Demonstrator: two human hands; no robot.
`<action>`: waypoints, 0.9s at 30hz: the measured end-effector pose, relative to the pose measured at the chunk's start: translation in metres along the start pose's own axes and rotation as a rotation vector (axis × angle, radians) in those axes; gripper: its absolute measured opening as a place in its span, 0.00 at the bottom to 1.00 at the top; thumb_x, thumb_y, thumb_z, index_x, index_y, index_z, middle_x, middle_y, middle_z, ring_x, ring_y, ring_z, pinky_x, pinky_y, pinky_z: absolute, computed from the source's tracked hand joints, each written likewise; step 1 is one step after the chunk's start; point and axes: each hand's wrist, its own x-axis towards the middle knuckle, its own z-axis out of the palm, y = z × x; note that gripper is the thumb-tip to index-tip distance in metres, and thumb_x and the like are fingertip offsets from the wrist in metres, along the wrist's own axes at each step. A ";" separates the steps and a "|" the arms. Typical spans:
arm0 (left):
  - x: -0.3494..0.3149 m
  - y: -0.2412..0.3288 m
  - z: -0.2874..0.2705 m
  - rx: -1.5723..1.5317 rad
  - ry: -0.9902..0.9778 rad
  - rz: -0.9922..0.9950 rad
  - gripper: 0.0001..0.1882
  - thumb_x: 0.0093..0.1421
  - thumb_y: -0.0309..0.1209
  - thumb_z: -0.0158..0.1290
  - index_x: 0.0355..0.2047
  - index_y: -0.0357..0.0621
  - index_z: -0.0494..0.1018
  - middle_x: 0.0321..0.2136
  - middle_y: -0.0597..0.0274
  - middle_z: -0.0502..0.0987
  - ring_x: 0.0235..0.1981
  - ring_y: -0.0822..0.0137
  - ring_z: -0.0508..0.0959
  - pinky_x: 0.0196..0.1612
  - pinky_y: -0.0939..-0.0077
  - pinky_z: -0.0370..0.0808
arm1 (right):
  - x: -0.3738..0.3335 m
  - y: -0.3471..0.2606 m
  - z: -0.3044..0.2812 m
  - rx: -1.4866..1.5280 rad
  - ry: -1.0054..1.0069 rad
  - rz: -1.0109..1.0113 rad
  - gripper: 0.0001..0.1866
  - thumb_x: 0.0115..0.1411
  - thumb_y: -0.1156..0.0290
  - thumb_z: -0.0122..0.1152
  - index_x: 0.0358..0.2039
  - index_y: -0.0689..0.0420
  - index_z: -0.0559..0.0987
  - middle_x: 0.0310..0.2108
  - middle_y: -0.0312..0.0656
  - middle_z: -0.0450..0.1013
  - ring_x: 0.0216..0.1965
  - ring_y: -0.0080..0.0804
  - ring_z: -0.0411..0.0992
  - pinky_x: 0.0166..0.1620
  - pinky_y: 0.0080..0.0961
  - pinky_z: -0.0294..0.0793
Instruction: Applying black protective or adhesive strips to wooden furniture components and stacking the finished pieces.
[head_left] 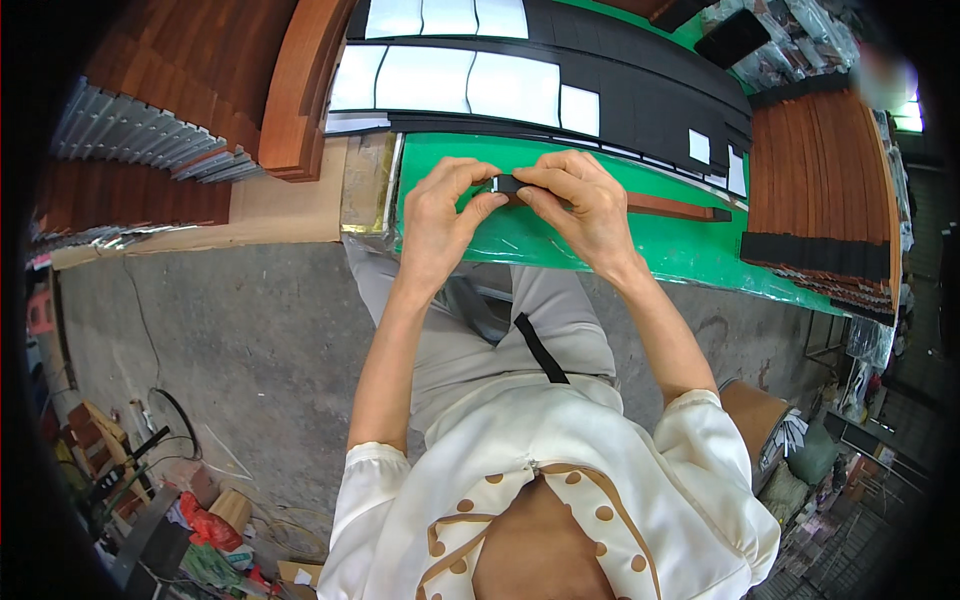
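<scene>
A narrow reddish-brown wooden strip [665, 207] with a black far end lies across the green work surface [520, 237], running rightward from under my right hand. At its left end is a black band [508, 184] with a small white edge. My left hand [440, 208] is closed, thumb and fingers pinching the left edge of that black band. My right hand [583, 200] is closed too, its thumb and fingertips pressing the band just beside the left fingertips. The fingers partly hide how the band sits on the wood.
Rows of black strips [640, 90] and white-backed pieces [455, 80] lie beyond my hands. Wooden strips with black ends [820, 180] are stacked at the right. Larger wooden pieces [180, 70] stand at the left on cardboard [285, 205]. A dark phone-like object [732, 38] rests at the back right.
</scene>
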 end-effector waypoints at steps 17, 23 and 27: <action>-0.007 -0.010 0.018 0.275 0.181 0.388 0.16 0.46 0.16 0.56 0.36 0.45 0.77 0.31 0.57 0.72 0.28 0.59 0.75 0.28 0.70 0.72 | -0.009 0.000 -0.013 -0.122 -0.024 -0.119 0.14 0.45 0.81 0.60 0.34 0.53 0.79 0.37 0.38 0.70 0.34 0.33 0.70 0.27 0.26 0.71; -0.022 0.009 0.006 0.208 0.083 0.235 0.13 0.54 0.21 0.53 0.41 0.43 0.75 0.37 0.53 0.72 0.36 0.57 0.75 0.37 0.70 0.72 | -0.042 0.053 -0.078 -0.165 0.230 0.024 0.12 0.56 0.80 0.54 0.41 0.59 0.77 0.43 0.41 0.73 0.45 0.34 0.69 0.46 0.28 0.68; -0.044 0.022 0.013 0.124 0.140 0.102 0.12 0.53 0.25 0.55 0.39 0.39 0.73 0.34 0.51 0.74 0.37 0.53 0.75 0.39 0.67 0.72 | -0.110 0.134 -0.144 -0.699 0.369 0.398 0.17 0.62 0.71 0.48 0.50 0.65 0.71 0.47 0.53 0.70 0.52 0.49 0.65 0.56 0.37 0.60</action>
